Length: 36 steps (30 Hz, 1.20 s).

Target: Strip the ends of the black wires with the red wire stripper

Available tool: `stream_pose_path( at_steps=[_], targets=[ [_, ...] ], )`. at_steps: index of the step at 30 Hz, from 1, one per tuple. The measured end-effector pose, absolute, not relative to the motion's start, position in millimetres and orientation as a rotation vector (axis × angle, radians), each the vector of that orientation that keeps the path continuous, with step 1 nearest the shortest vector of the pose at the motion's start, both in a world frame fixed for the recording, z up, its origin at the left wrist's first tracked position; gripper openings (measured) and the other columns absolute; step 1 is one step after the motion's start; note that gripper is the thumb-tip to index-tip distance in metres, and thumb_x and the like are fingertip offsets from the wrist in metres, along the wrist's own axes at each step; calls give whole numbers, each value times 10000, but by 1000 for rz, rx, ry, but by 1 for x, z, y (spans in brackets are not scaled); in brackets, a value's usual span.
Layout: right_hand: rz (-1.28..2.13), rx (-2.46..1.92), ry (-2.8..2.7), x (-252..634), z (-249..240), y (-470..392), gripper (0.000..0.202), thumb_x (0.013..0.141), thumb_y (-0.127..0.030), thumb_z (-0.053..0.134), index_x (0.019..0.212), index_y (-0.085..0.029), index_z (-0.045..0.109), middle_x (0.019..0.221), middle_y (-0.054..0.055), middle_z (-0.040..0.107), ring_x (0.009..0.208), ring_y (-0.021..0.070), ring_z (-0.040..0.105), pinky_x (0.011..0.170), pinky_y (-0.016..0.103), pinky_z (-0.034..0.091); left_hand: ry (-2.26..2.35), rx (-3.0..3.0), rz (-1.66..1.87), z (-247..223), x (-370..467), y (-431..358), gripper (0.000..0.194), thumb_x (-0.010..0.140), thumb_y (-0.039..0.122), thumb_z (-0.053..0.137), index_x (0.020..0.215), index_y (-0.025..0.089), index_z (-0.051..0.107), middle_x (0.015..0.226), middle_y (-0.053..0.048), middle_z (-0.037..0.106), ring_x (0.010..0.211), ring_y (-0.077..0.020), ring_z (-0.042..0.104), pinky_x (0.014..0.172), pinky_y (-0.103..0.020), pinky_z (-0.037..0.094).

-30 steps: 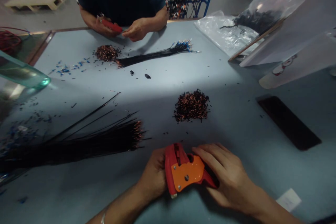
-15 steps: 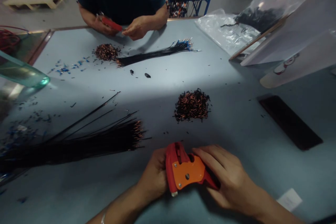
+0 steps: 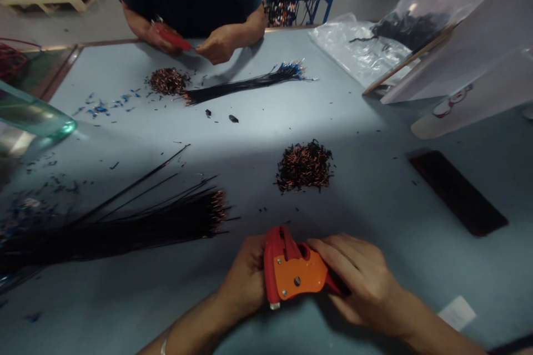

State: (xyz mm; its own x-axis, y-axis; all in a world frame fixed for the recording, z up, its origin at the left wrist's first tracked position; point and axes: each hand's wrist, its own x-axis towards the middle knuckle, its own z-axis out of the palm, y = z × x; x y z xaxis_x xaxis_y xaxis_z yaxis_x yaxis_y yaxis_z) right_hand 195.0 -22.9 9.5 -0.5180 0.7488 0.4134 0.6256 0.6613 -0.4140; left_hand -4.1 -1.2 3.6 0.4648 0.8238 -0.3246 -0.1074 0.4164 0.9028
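Note:
My right hand is wrapped around the handles of a red and orange wire stripper, near the table's front edge. Against the tool's jaw end, my left hand is closed, its fingertips hidden behind the red head; whatever it pinches does not show. To the left lies a thick bundle of black wires, with bare copper ends pointing right. Beyond the tool sits a pile of cut black insulation and copper bits.
Across the table a person holds a red tool beside another wire bundle and scrap pile. A dark phone-like slab lies right. A green bottle is at left, plastic bags at back right.
Both hands and the wire stripper stay nearly in place. The view has shifted very slightly; nothing is visibly taken or let go.

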Motion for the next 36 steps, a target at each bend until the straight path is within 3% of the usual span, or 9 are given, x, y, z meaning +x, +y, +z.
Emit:
stream_pose_path(
  at_steps=[6,25,31,36],
  targets=[
    [264,-1042,-2316,195,9,-23,356,785,-118,457,1128,-75,543,760,120,683,619,230,643,528,359,546,873,913,673,9,-3,0,113,678,227,730,634,154,655,550,19,585,521,-100,486,551,-212,408],
    [273,-1069,-2336,196,9,-26,359,769,-94,418,1114,-94,519,675,76,658,518,205,608,452,335,525,910,880,690,10,-2,1,62,691,182,734,746,151,737,691,-12,688,625,-120,581,626,-218,472],
    [284,-1065,-2312,194,8,-22,375,784,-171,465,1135,-58,533,805,147,676,653,246,645,534,385,558,1049,784,976,4,-2,-3,28,715,177,717,738,182,701,640,31,652,568,-99,546,566,-188,452],
    [316,-1023,-2328,194,7,-21,418,777,-217,542,1161,-51,541,913,177,671,765,272,640,629,434,560,1116,1110,1148,4,-8,-2,135,766,100,666,787,228,701,708,40,649,645,-99,573,619,-175,460]
  ],
)
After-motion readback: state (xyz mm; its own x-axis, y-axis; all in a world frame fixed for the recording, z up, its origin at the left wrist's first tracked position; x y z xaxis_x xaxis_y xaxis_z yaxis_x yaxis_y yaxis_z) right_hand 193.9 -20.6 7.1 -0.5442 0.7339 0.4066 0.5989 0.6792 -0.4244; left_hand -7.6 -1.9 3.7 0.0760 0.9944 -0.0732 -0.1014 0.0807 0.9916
